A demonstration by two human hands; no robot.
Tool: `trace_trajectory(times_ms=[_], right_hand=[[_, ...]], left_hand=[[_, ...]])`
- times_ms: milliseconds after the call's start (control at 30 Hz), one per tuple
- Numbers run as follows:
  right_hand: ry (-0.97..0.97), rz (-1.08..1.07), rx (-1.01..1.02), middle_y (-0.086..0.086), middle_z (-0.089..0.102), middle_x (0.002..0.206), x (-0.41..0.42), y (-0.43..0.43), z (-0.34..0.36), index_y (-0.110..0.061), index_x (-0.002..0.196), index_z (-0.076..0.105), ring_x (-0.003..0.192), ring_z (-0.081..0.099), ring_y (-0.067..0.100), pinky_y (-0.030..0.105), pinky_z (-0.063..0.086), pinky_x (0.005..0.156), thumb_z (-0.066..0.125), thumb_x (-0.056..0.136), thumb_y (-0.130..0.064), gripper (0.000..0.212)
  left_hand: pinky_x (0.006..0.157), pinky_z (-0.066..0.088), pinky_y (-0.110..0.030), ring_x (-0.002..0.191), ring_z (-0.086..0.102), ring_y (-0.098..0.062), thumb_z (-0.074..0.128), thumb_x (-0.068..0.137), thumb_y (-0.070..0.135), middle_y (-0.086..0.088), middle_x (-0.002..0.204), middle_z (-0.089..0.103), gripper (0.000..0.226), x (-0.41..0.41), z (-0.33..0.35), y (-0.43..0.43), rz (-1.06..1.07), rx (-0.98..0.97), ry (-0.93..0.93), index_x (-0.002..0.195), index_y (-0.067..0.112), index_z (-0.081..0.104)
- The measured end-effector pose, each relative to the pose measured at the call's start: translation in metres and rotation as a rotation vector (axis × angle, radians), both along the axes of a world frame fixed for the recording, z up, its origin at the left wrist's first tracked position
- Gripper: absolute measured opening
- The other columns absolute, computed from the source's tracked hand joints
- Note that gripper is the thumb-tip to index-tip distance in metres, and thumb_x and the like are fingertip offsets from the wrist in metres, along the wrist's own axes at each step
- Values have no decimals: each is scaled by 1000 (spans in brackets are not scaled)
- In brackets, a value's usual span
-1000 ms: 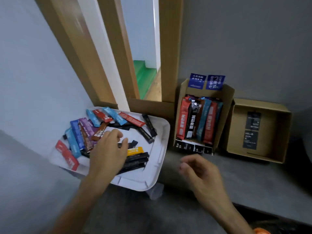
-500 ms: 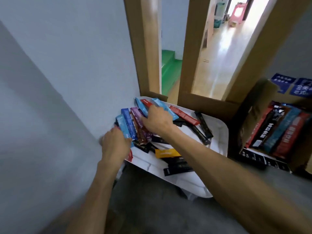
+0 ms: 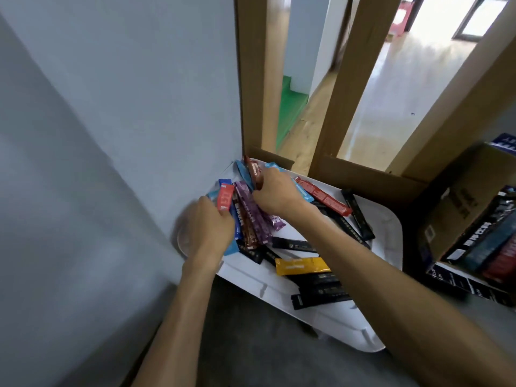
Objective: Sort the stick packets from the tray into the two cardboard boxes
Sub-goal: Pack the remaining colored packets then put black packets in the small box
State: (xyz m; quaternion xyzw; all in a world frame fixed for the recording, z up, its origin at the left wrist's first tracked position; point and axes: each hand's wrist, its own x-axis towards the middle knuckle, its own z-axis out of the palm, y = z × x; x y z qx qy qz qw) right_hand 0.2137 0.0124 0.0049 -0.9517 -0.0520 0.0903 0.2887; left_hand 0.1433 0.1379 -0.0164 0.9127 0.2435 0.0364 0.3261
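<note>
Both hands at the far-left corner of the tray (image 3: 335, 326), each lifting a packet.
The left hand (image 3: 206, 230), flat on the pile a second ago, now curls round a red packet (image 3: 225, 198) at the left edge. The right hand (image 3: 276, 194), idle near the boxes then, has crossed over and pinches what looks, through blur, like a brown packet (image 3: 256, 177). Two picks under way, none boxed yet. The packets are slim glossy foil sticks; a yellow one (image 3: 301, 266) and black ones (image 3: 321, 298) lie toward the near edge. The cardboard box (image 3: 446, 208) stands right.
</note>
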Motion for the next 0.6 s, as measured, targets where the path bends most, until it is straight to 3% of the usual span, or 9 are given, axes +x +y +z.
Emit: trace_trajectory(times_ms=[67, 100, 167, 267, 333, 433, 533, 600], right_hand=[[32, 36, 7, 14, 64, 100, 2, 8, -8, -4, 106, 61, 97, 64, 32, 32, 43, 71, 59, 93, -29, 28], [48, 49, 17, 13, 66, 102, 2, 10, -10, -5, 106, 60, 95, 63, 30, 33, 44, 72, 59, 94, -35, 33], [115, 80, 42, 7, 67, 100, 7, 10, -11, -8, 107, 58, 89, 64, 23, 33, 49, 69, 66, 90, -43, 39], [258, 153, 3, 3, 62, 104, 18, 7, -4, -14, 119, 46, 94, 62, 18, 29, 51, 70, 77, 83, -35, 52], [358, 210, -3, 4, 64, 110, 23, 8, 1, -15, 119, 46, 99, 65, 19, 34, 56, 82, 79, 82, -29, 51], [463, 257, 88, 8, 70, 109, 23, 11, 0, -12, 113, 55, 97, 70, 21, 39, 59, 90, 79, 82, -22, 41], [516, 226, 268, 11, 73, 105, 15, 7, -7, -8, 113, 59, 94, 73, 25, 45, 59, 91, 77, 82, -15, 36], [558, 175, 498, 14, 72, 106, 3, 1, -9, -8, 115, 58, 97, 73, 29, 47, 58, 92, 69, 86, -8, 31]], left_hand=[[35, 33, -12, 57, 53, -6, 59, 97, 26, 3, 81, 63, 13, 0, -3, 0, 25, -163, -44, 100, 13, 62], [39, 35, -10, 59, 56, -5, 60, 97, 28, 4, 86, 67, 16, 0, -6, 1, 37, -214, -66, 104, 15, 64], [61, 55, -24, 69, 65, -8, 64, 94, 36, 2, 99, 73, 26, 3, -13, 7, 84, -325, -100, 113, 19, 68], [81, 61, -42, 81, 72, -15, 70, 90, 34, 4, 101, 75, 31, 6, -20, 12, 174, -601, -107, 119, 22, 69], [85, 60, -44, 85, 72, -17, 69, 92, 30, 10, 93, 71, 28, 5, -23, 12, 192, -724, -112, 119, 25, 70], [84, 60, -42, 88, 74, -18, 68, 93, 25, 6, 99, 74, 22, 4, -25, 9, 227, -882, -164, 115, 28, 72], [81, 60, -38, 90, 75, -17, 68, 92, 18, 1, 105, 76, 20, 3, -21, 7, 230, -1019, -211, 106, 31, 75], [79, 60, -37, 90, 75, -16, 70, 90, 19, 5, 101, 77, 18, 0, -16, 5, 191, -1026, -242, 96, 34, 76]])
